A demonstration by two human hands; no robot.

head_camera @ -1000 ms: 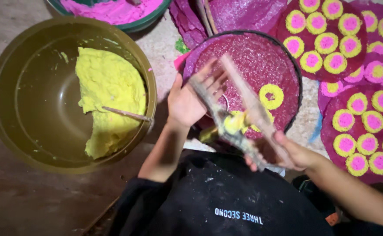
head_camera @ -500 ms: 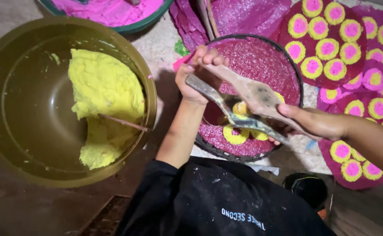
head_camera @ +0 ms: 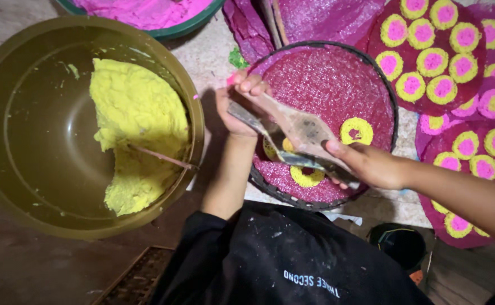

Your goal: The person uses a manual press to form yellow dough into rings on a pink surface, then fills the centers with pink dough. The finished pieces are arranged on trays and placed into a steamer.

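Woven round tray (head_camera: 371,73), dark-rimmed and lined with a glittering magenta sheet, lies on the rough concrete floor (head_camera: 213,51) in front of me, and I work over its near half. To its left, a big olive basin (head_camera: 10,141) fills a good part of the view, half-covered with crumbly yellow paste (head_camera: 137,113); a thin stick (head_camera: 160,158) rests in the paste against the near wall. A green-rimmed basin of pink paste (head_camera: 145,8) shows at the top edge. On the right, more magenta trays (head_camera: 445,51) overlap, crowded with yellow rings filled with pink. My tray carries only a few yellow rings (head_camera: 356,130), so most of its far half is bare. My left hand (head_camera: 239,104) pinches the far tip of a flat, smeared wooden paddle (head_camera: 298,127), with a metal blade (head_camera: 253,121) just below it. My right hand (head_camera: 369,164) is closed around the handle ends at the tray's near right. Narrow floor strips separate basin and trays.
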